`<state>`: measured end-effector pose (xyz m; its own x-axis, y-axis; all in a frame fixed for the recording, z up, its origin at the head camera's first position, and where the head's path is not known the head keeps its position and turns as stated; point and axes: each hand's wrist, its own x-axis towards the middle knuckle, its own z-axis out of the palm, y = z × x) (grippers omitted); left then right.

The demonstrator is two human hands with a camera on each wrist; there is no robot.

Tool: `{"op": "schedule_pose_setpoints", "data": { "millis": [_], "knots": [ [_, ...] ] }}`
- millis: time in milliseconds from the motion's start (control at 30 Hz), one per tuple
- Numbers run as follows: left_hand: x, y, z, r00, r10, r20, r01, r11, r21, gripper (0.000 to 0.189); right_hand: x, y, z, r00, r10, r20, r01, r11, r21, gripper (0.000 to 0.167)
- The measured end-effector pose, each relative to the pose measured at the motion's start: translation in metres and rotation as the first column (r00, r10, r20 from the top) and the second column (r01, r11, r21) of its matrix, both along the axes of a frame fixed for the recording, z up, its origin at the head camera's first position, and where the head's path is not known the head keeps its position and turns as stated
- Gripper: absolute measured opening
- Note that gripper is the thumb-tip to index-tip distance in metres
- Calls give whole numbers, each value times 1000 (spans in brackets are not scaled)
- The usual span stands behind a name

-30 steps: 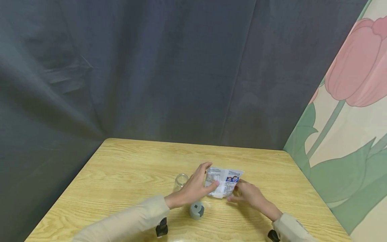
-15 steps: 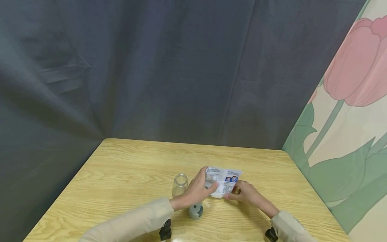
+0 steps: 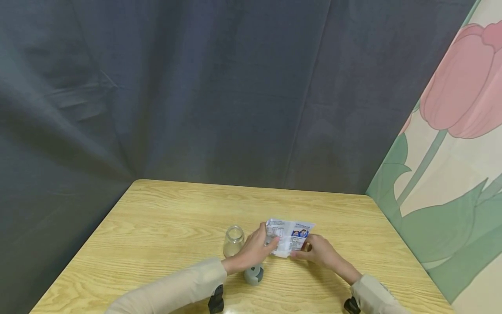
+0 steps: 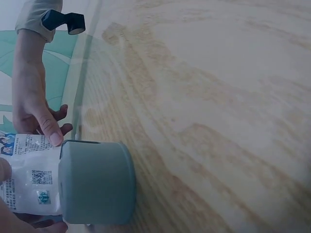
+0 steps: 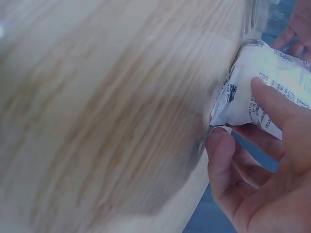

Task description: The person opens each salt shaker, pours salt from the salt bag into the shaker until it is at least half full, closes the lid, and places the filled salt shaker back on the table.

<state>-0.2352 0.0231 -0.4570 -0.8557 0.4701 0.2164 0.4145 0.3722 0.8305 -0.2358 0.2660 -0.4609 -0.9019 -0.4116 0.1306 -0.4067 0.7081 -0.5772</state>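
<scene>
My left hand (image 3: 254,248) holds the left side of a white printed packet (image 3: 285,245), with the thumb on its front and the other fingers behind. With my right hand (image 3: 323,253) I pinch the packet's lower right corner. In the right wrist view the right thumb lies on the packet (image 5: 238,104), fingers bent beneath. Left of the packet an open glass jar (image 3: 234,240) stands upright, partly behind the left hand. A grey-green round piece with a dark notch, like a lid (image 3: 254,275), sits below the left wrist; it looms large in the left wrist view (image 4: 97,182).
All of this is on a wood-grain table (image 3: 176,218). A dark curtain (image 3: 235,109) hangs behind its far edge. On the right rises a wall painted with a pink tulip (image 3: 459,87). Black wrist straps (image 3: 216,300) show at both sleeves.
The left hand has slid slightly down and left on the packet, and more of the jar shows. The right hand has shifted slightly left and keeps its pinch on the corner.
</scene>
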Motion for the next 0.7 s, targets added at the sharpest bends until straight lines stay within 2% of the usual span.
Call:
{"op": "schedule_pose_setpoints", "data": {
  "millis": [167, 267, 400, 500, 700],
  "knots": [
    [2, -1, -4, 1000, 11, 13, -10, 999, -34, 57, 0, -2, 0, 999, -8, -32, 8, 1000, 18, 43],
    [2, -1, -5, 1000, 22, 8, -22, 999, -37, 47, 0, -2, 1, 999, -13, -39, 14, 1000, 21, 44],
    [1, 0, -7, 1000, 21, -7, -21, 1000, -16, 23, 0, -2, 3, 1000, -6, -28, 6, 1000, -3, 44],
    [1, 0, -8, 1000, 12, -4, -12, 1000, 3, 15, 0, -3, 4, 1000, 0, -19, -1, 1000, -15, 42],
    [1, -1, -7, 1000, 25, 1, -25, 1000, 16, 16, 0, -3, 4, 1000, -5, -6, 5, 1000, -14, 40]
  ]
}}
